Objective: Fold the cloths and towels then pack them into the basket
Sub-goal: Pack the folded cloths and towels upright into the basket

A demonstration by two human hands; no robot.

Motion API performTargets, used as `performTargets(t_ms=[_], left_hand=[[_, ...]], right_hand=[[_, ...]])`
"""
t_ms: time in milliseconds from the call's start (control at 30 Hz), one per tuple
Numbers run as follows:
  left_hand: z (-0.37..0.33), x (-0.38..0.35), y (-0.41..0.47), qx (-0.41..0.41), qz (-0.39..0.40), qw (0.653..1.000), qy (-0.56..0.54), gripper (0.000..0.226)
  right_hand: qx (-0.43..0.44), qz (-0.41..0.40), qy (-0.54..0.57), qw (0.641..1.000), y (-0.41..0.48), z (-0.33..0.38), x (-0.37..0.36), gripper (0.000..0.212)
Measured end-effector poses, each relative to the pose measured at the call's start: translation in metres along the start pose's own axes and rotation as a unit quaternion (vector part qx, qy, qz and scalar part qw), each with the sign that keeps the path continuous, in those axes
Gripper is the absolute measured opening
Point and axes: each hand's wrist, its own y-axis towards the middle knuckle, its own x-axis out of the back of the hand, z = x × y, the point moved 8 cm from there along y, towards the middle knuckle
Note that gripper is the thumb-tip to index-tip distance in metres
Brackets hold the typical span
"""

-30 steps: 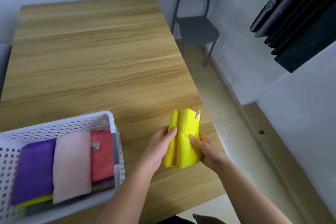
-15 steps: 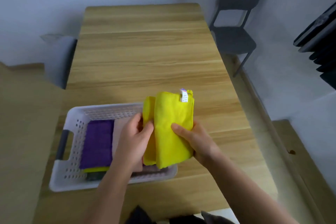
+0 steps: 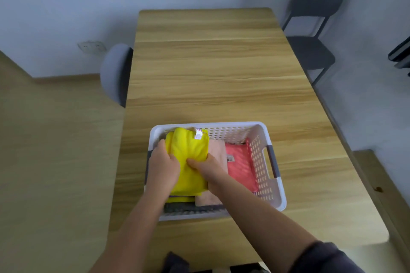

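Yellow cloth (image 3: 188, 162) sat at the left end of a white basket (image 3: 260, 175) on the wooden bench (image 3: 210, 73), gripped at its edges by the left hand (image 3: 163, 168) and right hand (image 3: 208, 169). A pink cloth (image 3: 218, 150) and a red cloth (image 3: 239, 164) lay beside it.

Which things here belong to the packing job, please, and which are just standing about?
Job: yellow cloth, gripped by left hand and right hand; white basket; beige towel; red cloth.
Just about: black chair; grey chair.
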Motion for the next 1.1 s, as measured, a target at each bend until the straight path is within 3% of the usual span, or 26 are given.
performTargets(t_ms=[167, 300, 467, 633, 767, 867, 933, 1000, 1100], left_hand=[[0.007, -0.013, -0.01, 0.002, 0.076, 0.997, 0.016, 0.055], [0.007, -0.023, -0.017, -0.018, 0.108, 0.993, 0.04, 0.061], [0.015, -0.024, -0.013, 0.024, 0.138, 0.99, 0.012, 0.065], [0.011, -0.014, -0.01, -0.003, 0.082, 0.994, -0.07, 0.068], [0.01, -0.012, -0.007, 0.026, 0.056, 0.992, -0.105, 0.071], [0.008, -0.011, -0.001, 0.009, 0.036, 0.999, -0.003, 0.037], [0.001, -0.008, -0.001, -0.015, 0.034, 0.999, 0.0, 0.024], [-0.004, -0.008, -0.003, -0.02, 0.051, 0.997, -0.062, 0.017], [-0.001, -0.012, -0.003, 0.058, 0.106, 0.966, -0.229, 0.025]], right_hand=[[0.008, -0.033, -0.112, 0.993, 0.001, 0.008, -0.01, 0.055], [0.03, -0.076, -0.237, 0.968, -0.002, 0.013, -0.012, 0.057], [0.046, -0.077, -0.279, 0.956, -0.008, 0.023, -0.018, 0.043], [0.128, -0.06, -0.251, 0.958, -0.027, 0.03, -0.017, 0.034], [0.103, -0.051, -0.216, 0.97, -0.026, 0.02, -0.013, 0.04], [0.107, -0.026, -0.199, 0.974, -0.027, 0.02, -0.012, 0.041], [0.121, -0.006, -0.182, 0.976, -0.031, 0.022, -0.012, 0.046], [0.139, 0.011, -0.153, 0.978, -0.036, 0.024, -0.009, 0.055], [0.167, 0.066, -0.07, 0.981, -0.047, 0.025, 0.002, 0.059]])
